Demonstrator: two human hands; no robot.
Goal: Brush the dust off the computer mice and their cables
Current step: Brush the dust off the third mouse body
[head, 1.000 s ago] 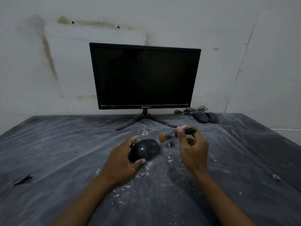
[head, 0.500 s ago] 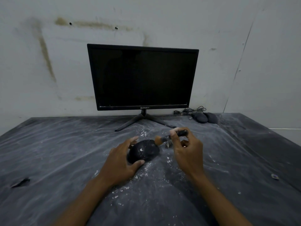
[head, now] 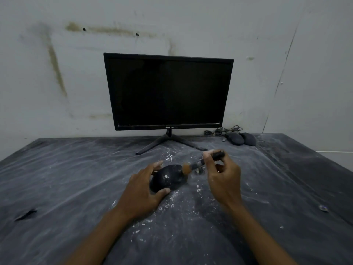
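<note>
We see the left hand (head: 141, 192) gripping a black mouse (head: 169, 178) at mid-tabletop (head: 76, 178), thumb on the near side and fingers on the far side. The right hand (head: 223, 180) pinches a brush (head: 202, 163), its blurred bristles touching the mouse's far right end. White dust speckles the mouse. Its cable is hidden from us. 2 more mice (head: 240, 139) lie right of the monitor (head: 168, 92), their cables (head: 221, 130) a dim tangle.
</note>
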